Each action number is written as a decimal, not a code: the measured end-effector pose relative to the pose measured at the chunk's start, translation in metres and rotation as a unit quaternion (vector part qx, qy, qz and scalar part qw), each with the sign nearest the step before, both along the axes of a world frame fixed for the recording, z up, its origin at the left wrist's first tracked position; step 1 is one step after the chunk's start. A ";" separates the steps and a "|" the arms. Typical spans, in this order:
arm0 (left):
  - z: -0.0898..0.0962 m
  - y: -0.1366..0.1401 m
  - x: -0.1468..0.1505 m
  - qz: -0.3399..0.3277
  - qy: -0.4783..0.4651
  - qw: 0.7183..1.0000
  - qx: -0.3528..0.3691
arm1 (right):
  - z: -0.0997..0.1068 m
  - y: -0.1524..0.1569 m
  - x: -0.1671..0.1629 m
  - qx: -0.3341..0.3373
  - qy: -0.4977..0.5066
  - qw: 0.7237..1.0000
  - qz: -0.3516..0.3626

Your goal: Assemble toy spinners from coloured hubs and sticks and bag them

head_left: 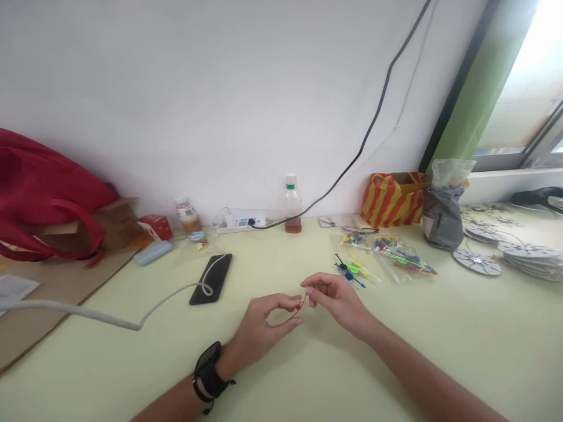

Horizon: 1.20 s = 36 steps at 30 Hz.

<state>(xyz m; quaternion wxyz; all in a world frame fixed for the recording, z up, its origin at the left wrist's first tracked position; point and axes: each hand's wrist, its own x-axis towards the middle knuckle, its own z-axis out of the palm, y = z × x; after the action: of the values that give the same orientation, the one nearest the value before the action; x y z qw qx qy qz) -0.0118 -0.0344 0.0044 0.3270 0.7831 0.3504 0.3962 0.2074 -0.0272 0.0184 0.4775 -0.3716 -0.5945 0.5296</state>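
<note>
2 bare hands meet above a pale green surface (272, 264), holding 1 thin, curved red piece (298, 307) between them. The left hand's (264, 325) grip is closed on the piece, fingers above and thumb below; the right hand's (336, 302) grip pinches its upper end between thumb and forefinger. The left wrist wears 1 black watch (211, 366).

There are 2 bottles at the back: 1 clear bottle (293, 208) with a green band, a little reddish-brown liquid at its bottom, and 1 labelled bottle (188, 215) with orange-brown contents. Near the left hand lies 1 black phone (211, 279), with 1 pale cable (176, 291) crossing it.

Beyond the right hand, at least 2 clear plastic bags (407, 269) hold small coloured pieces, too jumbled to count. Beside these is a cluster of blue, black, green and yellow pieces (350, 272). Behind stand 1 red-and-yellow striped bag (385, 200) and 1 dark grey bag (442, 220) with clear plastic at its mouth; their contents are hidden. At the right, 1 patterned disc (477, 262) lies beside a stack of discs (532, 264), its number unclear.

At the left are 1 red bag (48, 176), 1 small red box (156, 227) and 1 light blue case (153, 252).
</note>
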 end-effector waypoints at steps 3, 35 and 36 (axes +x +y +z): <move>0.001 -0.002 -0.001 -0.006 0.024 1.000 0.007 | 0.001 0.000 0.000 -0.001 0.010 1.000 0.001; 0.007 -0.002 0.006 -0.016 -0.083 0.992 -0.093 | -0.004 -0.010 0.006 0.217 -0.142 0.961 -0.090; 0.007 -0.002 0.007 -0.015 -0.092 0.990 -0.103 | -0.004 -0.012 0.005 0.221 -0.132 0.963 -0.083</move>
<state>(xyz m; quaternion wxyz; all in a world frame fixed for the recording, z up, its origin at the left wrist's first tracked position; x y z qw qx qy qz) -0.0053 -0.0360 0.0114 0.4430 0.7102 0.3464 0.4236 0.2125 -0.0395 0.0148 0.5070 -0.3712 -0.7220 0.2897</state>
